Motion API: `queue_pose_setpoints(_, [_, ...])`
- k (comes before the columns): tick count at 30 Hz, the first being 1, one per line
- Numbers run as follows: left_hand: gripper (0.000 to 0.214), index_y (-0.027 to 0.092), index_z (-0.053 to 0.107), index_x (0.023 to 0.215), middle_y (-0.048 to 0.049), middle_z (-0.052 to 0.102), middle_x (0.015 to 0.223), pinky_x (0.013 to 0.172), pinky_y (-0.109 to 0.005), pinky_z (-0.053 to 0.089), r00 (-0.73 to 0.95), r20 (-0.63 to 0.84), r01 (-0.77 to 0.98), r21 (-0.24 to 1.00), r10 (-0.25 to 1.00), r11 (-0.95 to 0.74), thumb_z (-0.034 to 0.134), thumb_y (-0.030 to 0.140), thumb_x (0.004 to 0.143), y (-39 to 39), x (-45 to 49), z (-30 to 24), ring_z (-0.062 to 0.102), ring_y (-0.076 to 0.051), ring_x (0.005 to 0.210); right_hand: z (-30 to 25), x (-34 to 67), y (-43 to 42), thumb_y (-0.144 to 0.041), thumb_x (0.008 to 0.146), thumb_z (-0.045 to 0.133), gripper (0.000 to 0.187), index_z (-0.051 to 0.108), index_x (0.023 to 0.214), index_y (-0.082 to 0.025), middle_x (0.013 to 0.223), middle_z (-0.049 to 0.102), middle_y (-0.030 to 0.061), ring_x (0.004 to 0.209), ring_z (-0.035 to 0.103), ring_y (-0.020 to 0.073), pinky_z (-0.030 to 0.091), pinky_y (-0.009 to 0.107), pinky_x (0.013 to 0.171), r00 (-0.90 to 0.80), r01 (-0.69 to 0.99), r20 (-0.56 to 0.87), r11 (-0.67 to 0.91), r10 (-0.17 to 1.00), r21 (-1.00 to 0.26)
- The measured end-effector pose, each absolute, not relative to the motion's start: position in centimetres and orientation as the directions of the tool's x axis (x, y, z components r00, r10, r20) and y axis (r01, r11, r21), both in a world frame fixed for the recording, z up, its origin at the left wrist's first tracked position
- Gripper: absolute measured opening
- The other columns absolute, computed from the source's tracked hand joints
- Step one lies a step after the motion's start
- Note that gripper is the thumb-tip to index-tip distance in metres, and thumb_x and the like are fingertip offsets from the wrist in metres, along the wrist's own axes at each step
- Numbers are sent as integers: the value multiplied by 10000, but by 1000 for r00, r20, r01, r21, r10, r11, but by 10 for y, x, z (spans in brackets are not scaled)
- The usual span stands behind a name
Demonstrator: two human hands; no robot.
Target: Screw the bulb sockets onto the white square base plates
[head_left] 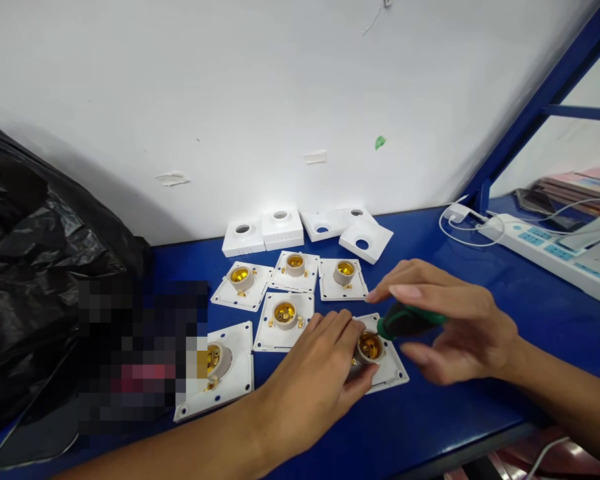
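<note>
My left hand (320, 373) is closed around the round lamp socket (371, 347) on a square white base plate (393, 370), holding it down on the blue table. In my right hand (460, 327) is a screwdriver (410, 321) with a green and black handle, its forefinger stretched along the top. The handle tilts toward the socket's brass-coloured inside; the tip is too small to make out. Beside my left hand lies another lamp socket (285, 315) on its own plate. Farther left is one more socket plate (237, 373), partly covered by a blurred patch.
More socket plates (345, 277) lie behind my hands. White square covers (283, 230) with round holes stand against the wall. A black plastic bag (45, 267) fills the left side. At right are a power strip (555, 253), white cables and a phone (535, 200).
</note>
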State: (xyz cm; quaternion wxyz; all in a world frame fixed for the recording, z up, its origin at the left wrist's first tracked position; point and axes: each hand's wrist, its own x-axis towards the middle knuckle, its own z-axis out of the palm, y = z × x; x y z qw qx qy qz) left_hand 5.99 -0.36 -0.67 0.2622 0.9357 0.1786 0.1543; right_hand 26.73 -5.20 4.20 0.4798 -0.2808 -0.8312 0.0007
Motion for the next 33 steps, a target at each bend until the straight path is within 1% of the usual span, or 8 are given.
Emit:
queue_pose_setpoints(6, [241,200,557,1178,-66,646,1144,978,-491,492,883,221,238,550,414,-800,682,186,973,-3,62,-5,625,-280,1073,45,264,-55,-95,863,781,297,647,1111,-190,739,656,-14,631,535,144,518,348,608,-303,597,829,772,470,-219])
queue_pose_setpoints(12, [203,187,574,1107,-51,642,1064,956,-483,495,875,222,265,526,431,-808,709,188,956,-5,62,-7,617,-269,991,44,274,-50,-137,963,664,552,510,1489,-193,1090,722,93,911,646,216,561,409,724,-381,445,744,814,549,-373])
queue_pose_setpoints(14, [255,185,562,1156,-50,636,1074,969,-484,490,873,236,256,525,428,-812,718,201,955,-5,62,-9,613,-266,993,41,276,-49,-75,917,704,621,512,1492,-208,1157,721,88,910,653,205,563,390,725,-325,434,759,802,564,-410])
queue_pose_setpoints(18, [218,195,557,1127,-40,626,1068,944,-475,493,876,241,244,524,417,-816,702,188,964,-4,62,-9,604,-257,970,36,273,-50,-69,757,875,677,618,1365,-218,932,712,5,696,580,156,516,340,620,-209,506,856,802,472,-319])
queue_pose_setpoints(23, [255,206,547,1114,-36,626,1093,926,-465,503,871,241,247,537,427,-807,733,179,942,-4,62,-10,599,-263,993,37,268,-52,-93,957,651,641,442,1550,-216,1288,694,95,1009,654,216,567,391,766,-334,401,740,799,584,-449])
queue_pose_setpoints(27, [256,212,539,1132,-40,619,1074,880,-443,511,868,265,237,521,419,-820,722,191,954,-5,61,-12,599,-261,970,32,264,-49,-61,810,840,703,575,1431,-258,1052,744,16,710,549,145,490,328,624,-180,486,852,797,492,-358])
queue_pose_setpoints(31, [227,209,545,1095,-37,620,1058,905,-453,505,872,233,261,525,432,-810,719,188,950,-4,62,-11,607,-266,983,28,266,-49,-184,993,640,637,401,1579,-258,1215,691,82,985,646,218,555,377,725,-263,419,760,780,594,-465])
queue_pose_setpoints(33, [268,214,540,1155,-36,628,1096,939,-464,495,874,232,252,533,426,-808,714,184,954,-4,62,-11,612,-265,1009,28,267,-49,-151,996,611,622,414,1571,-282,1244,686,81,999,655,218,565,378,742,-250,393,734,759,632,-520])
